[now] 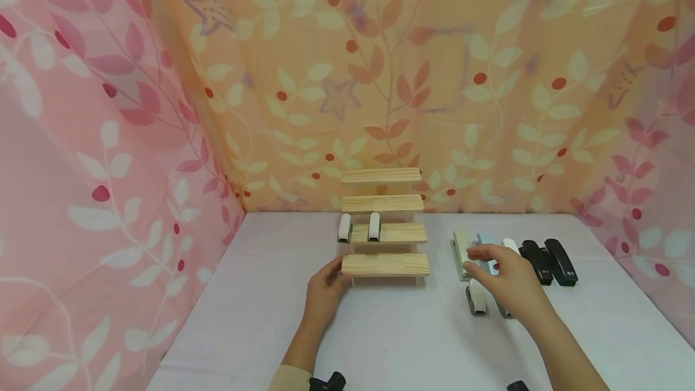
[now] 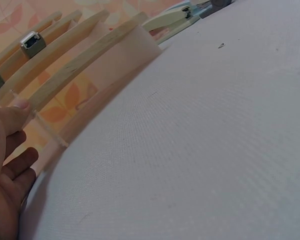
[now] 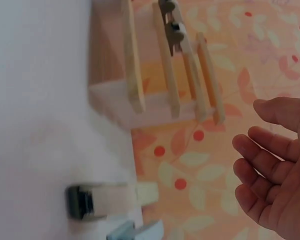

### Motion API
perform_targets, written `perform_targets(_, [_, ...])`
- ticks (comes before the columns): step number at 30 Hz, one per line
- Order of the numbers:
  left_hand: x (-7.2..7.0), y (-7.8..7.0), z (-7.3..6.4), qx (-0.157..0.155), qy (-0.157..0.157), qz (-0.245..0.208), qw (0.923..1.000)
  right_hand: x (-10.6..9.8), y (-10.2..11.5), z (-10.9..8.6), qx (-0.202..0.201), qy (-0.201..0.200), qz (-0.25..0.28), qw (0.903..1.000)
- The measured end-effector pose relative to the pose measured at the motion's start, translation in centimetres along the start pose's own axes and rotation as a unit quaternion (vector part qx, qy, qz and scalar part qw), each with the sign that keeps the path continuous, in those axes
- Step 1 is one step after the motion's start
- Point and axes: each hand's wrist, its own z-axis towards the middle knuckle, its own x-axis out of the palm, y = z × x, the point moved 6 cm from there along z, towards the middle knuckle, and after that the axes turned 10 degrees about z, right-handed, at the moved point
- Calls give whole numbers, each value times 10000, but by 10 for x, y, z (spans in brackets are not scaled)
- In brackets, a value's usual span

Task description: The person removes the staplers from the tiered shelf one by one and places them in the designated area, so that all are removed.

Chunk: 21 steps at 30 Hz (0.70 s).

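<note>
A tiered wooden rack (image 1: 385, 265) stands near the back of the table. My left hand (image 1: 324, 288) holds the left end of its lowest board, with the thumb (image 2: 17, 112) against the board's end. Two small white staplers (image 1: 344, 228) (image 1: 374, 227) stand on the second board from the bottom, at its left end and middle. My right hand (image 1: 507, 279) hovers over a group of staplers at the right, fingers loosely bent and holding nothing. Under and around it are a pale green stapler (image 1: 461, 256), a light blue one (image 1: 483, 240) and a small white one (image 1: 476, 298).
Another white stapler (image 1: 510, 245) and two black staplers (image 1: 536, 262) (image 1: 561, 262) lie at the group's right side. A darker one (image 1: 504, 311) is partly hidden under the right hand. White cloth (image 1: 250, 318) covers the table, with patterned curtains (image 1: 326, 77) behind and beside it.
</note>
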Motion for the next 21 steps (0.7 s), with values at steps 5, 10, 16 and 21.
perform_targets(5, [-1,1,1,-44,-13,-42,10000,22,18,17,-215,-50,334,9992])
perform_targets(10, [-1,4,0,-79,39,-18,10000,43,32,31,-288,-53,689,9972])
perform_targets(16, [1,3,-1,-36,94,-94,9999,69,45,43,-376,-169,956,9946])
perform_targets(21, [0,1,-2,-113,136,-211,9996,88,54,55,-406,-178,1171,9921])
